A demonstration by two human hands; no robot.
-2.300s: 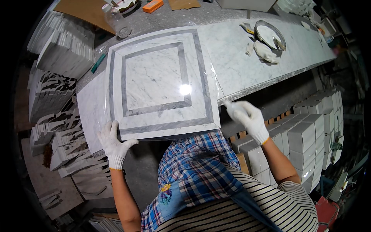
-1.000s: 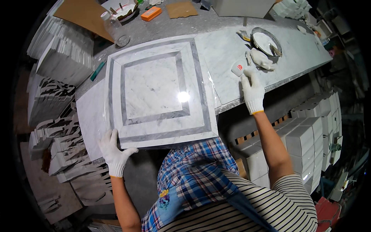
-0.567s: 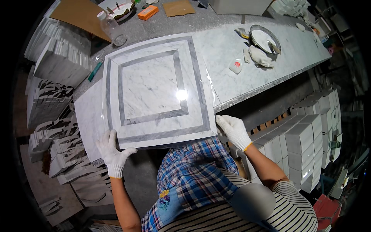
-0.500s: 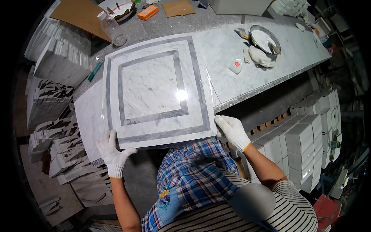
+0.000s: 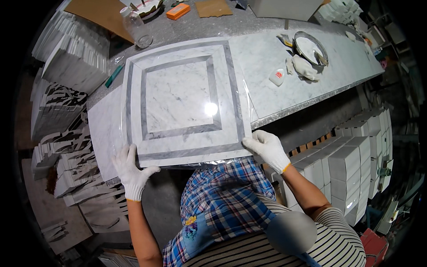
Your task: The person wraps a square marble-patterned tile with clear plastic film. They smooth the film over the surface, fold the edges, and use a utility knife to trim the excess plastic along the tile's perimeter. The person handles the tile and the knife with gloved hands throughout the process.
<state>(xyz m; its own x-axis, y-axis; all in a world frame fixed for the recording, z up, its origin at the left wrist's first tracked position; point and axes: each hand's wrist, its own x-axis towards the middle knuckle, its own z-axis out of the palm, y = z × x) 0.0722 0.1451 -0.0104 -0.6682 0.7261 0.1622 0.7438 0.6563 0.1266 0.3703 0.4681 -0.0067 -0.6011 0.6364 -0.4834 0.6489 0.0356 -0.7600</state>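
A square marble panel with two grey inlaid frames lies on the workbench before me, its near edge by my apron. Clear plastic film shows along its near edge and at its right side. At the near left corner, my left hand, in a white knit glove, rests with fingers stretched up along the side and thumb spread along the near edge. My right hand, gloved alike, pinches the near right corner with the thumb over the edge. Whether film is also between those fingers, I cannot tell.
On the bench's right slab stand a bowl of white material, a crumpled cloth and a small white container. A clear bottle and orange box lie farther back. Stacked tiles line the left; white boxes stand lower right.
My right hand has shifted inward, its thumb now over the panel's corner. More film shows along the near edge. My left hand keeps its place at the corner; the whole view has shifted slightly.
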